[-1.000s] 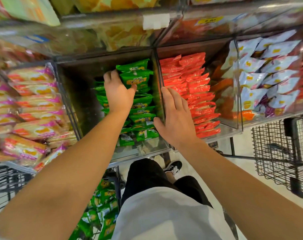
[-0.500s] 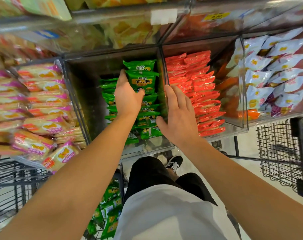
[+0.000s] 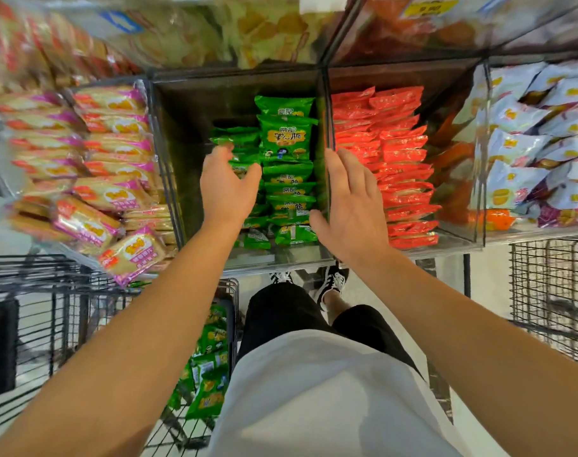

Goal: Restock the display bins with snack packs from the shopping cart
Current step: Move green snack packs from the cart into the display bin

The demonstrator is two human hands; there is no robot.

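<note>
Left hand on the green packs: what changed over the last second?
The left hand came off the green packs and pulled back toward the person, fingers loose, holding nothing. The right hand stayed open at the clear divider. The stacked packs stayed put.

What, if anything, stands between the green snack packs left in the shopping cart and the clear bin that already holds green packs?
Nothing visible blocks the way. The bin is open on top, with bare space left of its green stacks. The left hand and right hand hover empty above it; the cart's packs lie uncovered below.
</note>
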